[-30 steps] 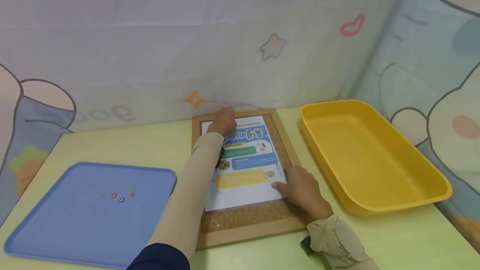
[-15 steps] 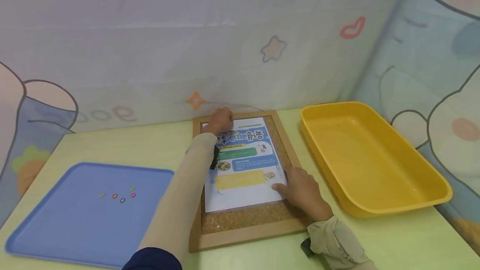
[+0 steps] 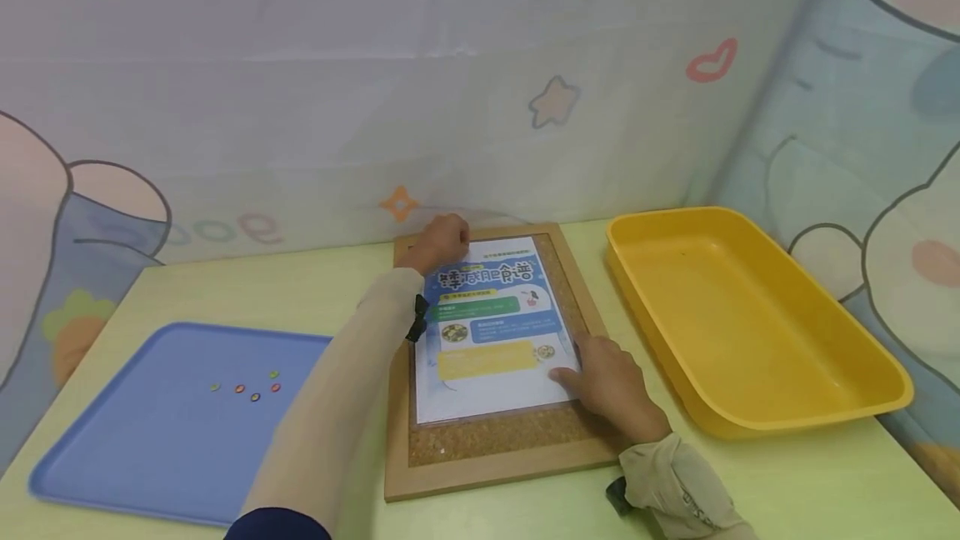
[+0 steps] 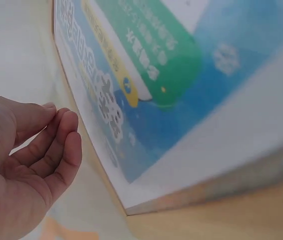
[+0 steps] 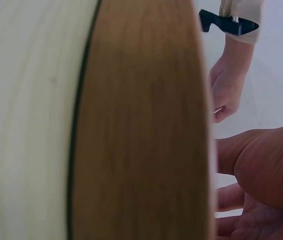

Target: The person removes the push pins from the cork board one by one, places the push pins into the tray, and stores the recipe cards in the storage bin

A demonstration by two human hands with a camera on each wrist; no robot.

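A printed sheet [image 3: 491, 386] lies on a wood-framed cork board [image 3: 510, 440]. My left hand [image 3: 438, 242] is over the upper left corner of the sheet, near the frame's far edge. In the left wrist view, the left hand's thumb and fingertips [image 4: 67, 122] meet in a pinch beside the board; whether something small sits between them is hidden. Across the board, my right hand [image 3: 607, 377] rests on the right side of the frame, its thumb lying on the sheet's lower right edge. The right wrist view has that hand [image 5: 269, 175] partly hidden behind the wooden frame [image 5: 141, 125].
To the left stands a blue tray [image 3: 150, 440] with several small coloured round pieces [image 3: 255, 397] on it. A deep yellow bin [image 3: 750, 332] stands to the right of the board. A printed cloth backdrop [image 3: 337, 107] rises behind the table [image 3: 262, 282].
My left hand has drawn back slightly to the left at the sheet's top edge, uncovering more of the printed title. The right hand stays where it was on the board.
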